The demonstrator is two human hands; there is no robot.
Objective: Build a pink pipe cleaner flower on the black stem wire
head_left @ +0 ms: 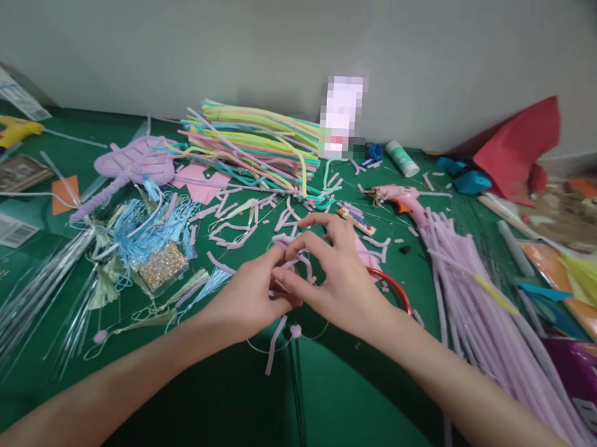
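My left hand (pixel 249 294) and my right hand (pixel 343 276) meet over the middle of the green table. Both have their fingers pinched around a bent lavender pipe cleaner (pixel 304 258), whose loop shows between them. Fingers partly cover it, so its full shape is hidden. Just below the hands lie a straight lavender pipe cleaner piece (pixel 273 347) and a small lavender ball (pixel 295 331) by a thin pale cord. Past my right wrist curves a red handle (pixel 394 284). Short lavender cuttings (pixel 232 233) are scattered beyond my fingertips.
Colourful pipe cleaners (pixel 252 144) are heaped at the back, beside a lavender fan-shaped piece (pixel 136 161). Blue tassels (pixel 151 226) and a bag of gold beads (pixel 162 268) lie left. A pink glue gun (pixel 402 197) and a lavender pipe cleaner bundle (pixel 494 307) are right.
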